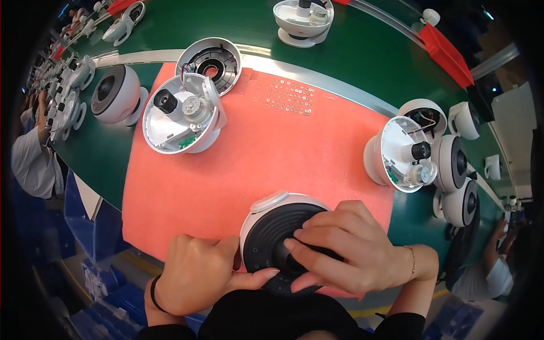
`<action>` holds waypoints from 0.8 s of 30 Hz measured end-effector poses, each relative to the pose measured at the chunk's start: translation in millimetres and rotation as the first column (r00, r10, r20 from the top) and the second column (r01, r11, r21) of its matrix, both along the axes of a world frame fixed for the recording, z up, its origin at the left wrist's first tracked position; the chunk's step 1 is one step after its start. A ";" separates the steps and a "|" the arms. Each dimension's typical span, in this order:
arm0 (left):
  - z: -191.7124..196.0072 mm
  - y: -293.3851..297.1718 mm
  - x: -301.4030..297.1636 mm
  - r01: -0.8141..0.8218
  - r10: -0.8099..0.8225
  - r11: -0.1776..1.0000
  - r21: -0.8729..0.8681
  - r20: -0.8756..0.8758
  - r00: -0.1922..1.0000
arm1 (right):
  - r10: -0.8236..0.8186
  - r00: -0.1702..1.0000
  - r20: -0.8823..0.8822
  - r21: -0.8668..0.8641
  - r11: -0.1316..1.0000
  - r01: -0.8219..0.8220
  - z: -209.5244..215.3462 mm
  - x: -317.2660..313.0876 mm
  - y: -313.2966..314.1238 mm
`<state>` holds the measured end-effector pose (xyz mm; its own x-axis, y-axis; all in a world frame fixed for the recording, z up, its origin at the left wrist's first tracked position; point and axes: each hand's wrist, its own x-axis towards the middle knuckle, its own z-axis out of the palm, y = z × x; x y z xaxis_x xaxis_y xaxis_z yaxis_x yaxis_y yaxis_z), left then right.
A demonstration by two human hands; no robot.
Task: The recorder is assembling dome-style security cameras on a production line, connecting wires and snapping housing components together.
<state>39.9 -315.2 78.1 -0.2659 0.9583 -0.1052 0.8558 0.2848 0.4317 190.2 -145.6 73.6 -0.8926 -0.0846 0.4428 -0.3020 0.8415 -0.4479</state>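
Observation:
In front of me, at the near edge of the pink foam mat [272, 164], I hold a round white camera with a ringed black front [272, 226]. My left hand [201, 272] grips its left rim, the thumb lying on the black front and the other fingers curled at the edge. Over the middle and right of the front bends my right hand [351, 249], its fingertips pressed around the center, which they partly hide. Farther left on the mat sits an opened camera body [184, 116] with its lens and motor exposed. Its round back shell [218, 62] leans behind it, joined by wires.
Rows of small metal screws [292, 96] lie on the mat's far part. Another opened camera [405, 156] stands at the right, beside assembled cameras [451, 162]. An assembled camera [118, 95] is at the left. Beyond a metal rail, the green bench [226, 25] carries another opened unit [303, 20].

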 end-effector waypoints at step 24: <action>-5.5 24.7 2.6 -0.097 -0.148 0.904 0.416 0.518 0.842 | -0.174 0.957 0.234 -0.597 0.751 0.282 -8.0 -9.9 13.1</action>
